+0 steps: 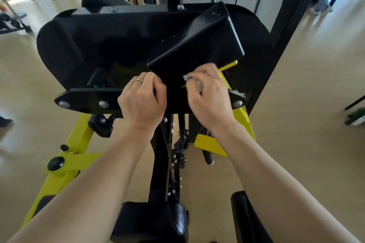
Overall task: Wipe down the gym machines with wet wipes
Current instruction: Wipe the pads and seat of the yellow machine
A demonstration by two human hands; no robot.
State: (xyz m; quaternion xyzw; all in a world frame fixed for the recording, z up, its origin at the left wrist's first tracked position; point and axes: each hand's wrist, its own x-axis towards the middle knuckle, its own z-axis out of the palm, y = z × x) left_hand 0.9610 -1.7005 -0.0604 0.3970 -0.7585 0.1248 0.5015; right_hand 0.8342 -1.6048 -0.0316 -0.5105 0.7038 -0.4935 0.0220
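Left hand [142,99] curled round black plate [194,45] corner; right hand [210,94] pinching mostly hidden, blurred wipe [186,77].

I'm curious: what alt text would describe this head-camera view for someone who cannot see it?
Two bare hands work on a black angled plate of a black-and-yellow gym machine: the right hand pinches a small wet wipe against it, and the left hand grips its lower edge.

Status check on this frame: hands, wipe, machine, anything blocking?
Left hand grips the angled black plate at its lower corner. Right hand pinches the wet wipe against the plate's edge. Nothing in the way.
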